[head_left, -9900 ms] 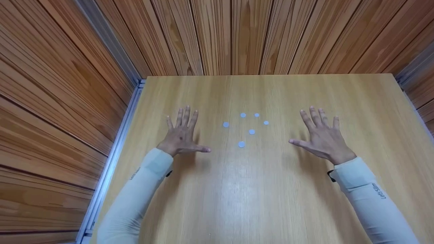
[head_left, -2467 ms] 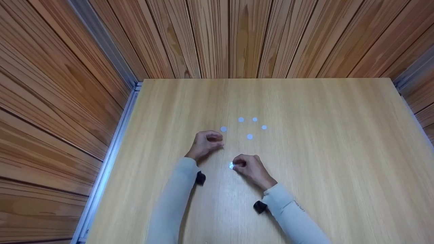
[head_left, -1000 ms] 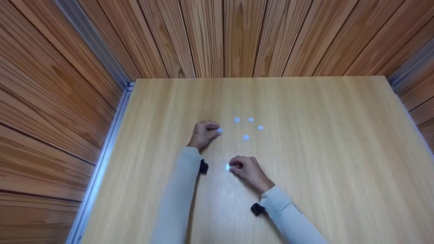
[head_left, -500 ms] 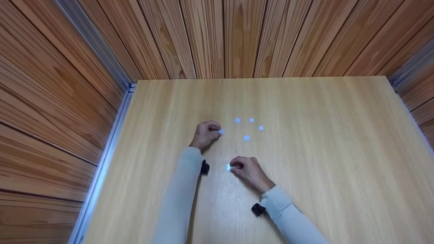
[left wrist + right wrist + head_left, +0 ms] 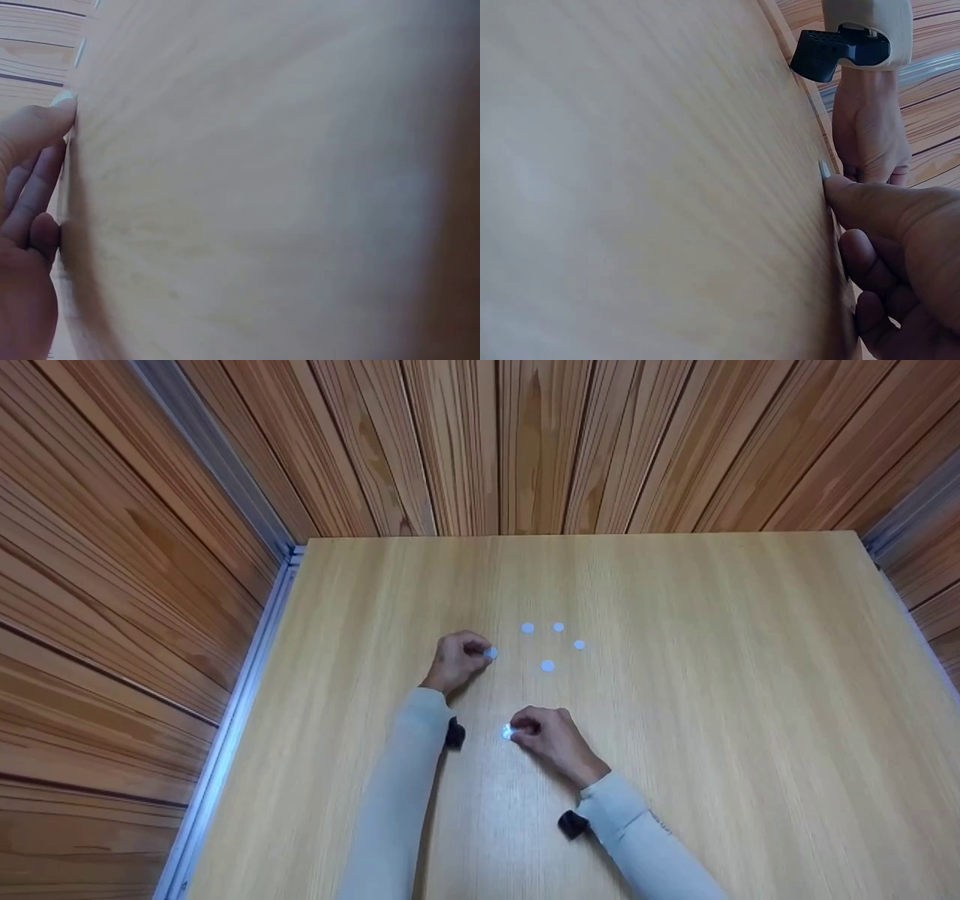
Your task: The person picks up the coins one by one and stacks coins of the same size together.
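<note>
Small round silvery discs that look like coins lie on the wooden table [image 5: 720, 720]. In the head view my left hand [image 5: 454, 660] pinches one coin [image 5: 491, 653] at the left of the group. Its thumb tip is at the coin [image 5: 64, 97] in the left wrist view. Nearer the person, my right hand [image 5: 553, 739] pinches another coin [image 5: 507, 732], which shines brightly. That coin [image 5: 824, 169] appears edge-on at the thumb tip in the right wrist view. Fingers partly cover both held coins.
Several other coins lie apart beyond the hands: one at the back [image 5: 528, 628], others to its right, and a nearer coin [image 5: 547, 666]. Wood-panelled walls [image 5: 532, 450] stand behind and at the sides. A metal rail [image 5: 236, 712] borders the table's left edge.
Both hands were spread wide at first. The right hand took the nearest coin and brought it closer to the person. The left hand then moved forward and took hold of the leftmost coin.
</note>
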